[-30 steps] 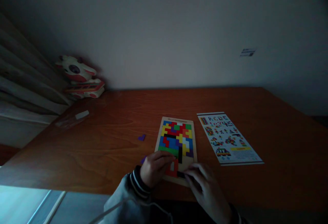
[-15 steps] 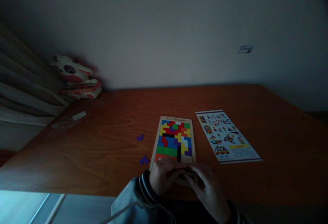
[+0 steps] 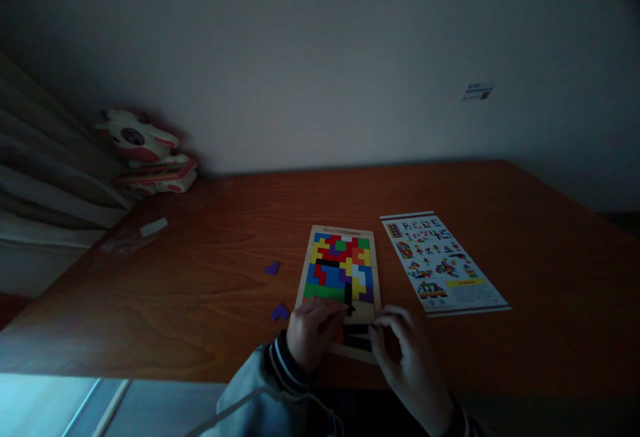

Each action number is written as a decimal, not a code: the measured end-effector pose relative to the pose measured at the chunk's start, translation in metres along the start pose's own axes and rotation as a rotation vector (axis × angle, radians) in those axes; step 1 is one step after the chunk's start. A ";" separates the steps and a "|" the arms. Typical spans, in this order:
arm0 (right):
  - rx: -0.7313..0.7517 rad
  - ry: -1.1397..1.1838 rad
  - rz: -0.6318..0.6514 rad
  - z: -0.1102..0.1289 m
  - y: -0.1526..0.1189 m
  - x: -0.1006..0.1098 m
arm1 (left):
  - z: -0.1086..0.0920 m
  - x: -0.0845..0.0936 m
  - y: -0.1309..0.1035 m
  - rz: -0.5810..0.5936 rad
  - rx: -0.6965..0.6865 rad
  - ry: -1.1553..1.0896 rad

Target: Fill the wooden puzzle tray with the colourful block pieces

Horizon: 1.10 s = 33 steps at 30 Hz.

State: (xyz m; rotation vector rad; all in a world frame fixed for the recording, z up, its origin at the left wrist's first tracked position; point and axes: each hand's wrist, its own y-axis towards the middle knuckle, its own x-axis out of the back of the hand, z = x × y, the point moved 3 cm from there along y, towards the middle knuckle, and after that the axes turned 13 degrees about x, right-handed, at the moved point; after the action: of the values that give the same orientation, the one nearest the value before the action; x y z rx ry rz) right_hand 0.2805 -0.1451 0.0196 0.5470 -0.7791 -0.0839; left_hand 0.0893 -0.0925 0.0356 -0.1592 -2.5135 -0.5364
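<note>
A wooden puzzle board (image 3: 377, 283) filled with coloured block pieces lies in front of me, its lower part showing bare wood and black pieces (image 3: 359, 342). My left hand (image 3: 311, 331) reaches over the board's lower left, fingers pinched at a small black puzzle piece (image 3: 351, 309) above the bare wood. At the lower right edge is my right hand (image 3: 407, 357), thumb and forefinger curled together by the frame. Whatever may be between those fingertips is hidden. Two loose purple pieces, an upper one (image 3: 273, 268) and a lower one (image 3: 280, 311), rest left of the board.
A printed pattern sheet (image 3: 440, 263) lies right of the board. At the back left stands a cow-shaped toy (image 3: 150, 150) beside a curtain (image 3: 45, 177). A clear plastic bag with a white label (image 3: 153, 227) is on the table's left. A cable crosses my left sleeve.
My hands have parted: the left went slightly up the board with a black piece at its fingertips, the right drew back to the lower right edge. Black pieces low in the board now show.
</note>
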 end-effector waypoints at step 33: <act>0.338 -0.108 0.015 0.012 -0.008 -0.006 | -0.002 0.000 -0.003 0.019 0.004 -0.050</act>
State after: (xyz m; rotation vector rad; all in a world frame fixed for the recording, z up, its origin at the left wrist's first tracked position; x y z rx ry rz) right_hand 0.2690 -0.1558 0.0193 0.8615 -0.9094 0.0339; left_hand 0.0897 -0.0957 0.0363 -0.1970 -2.5589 -0.5257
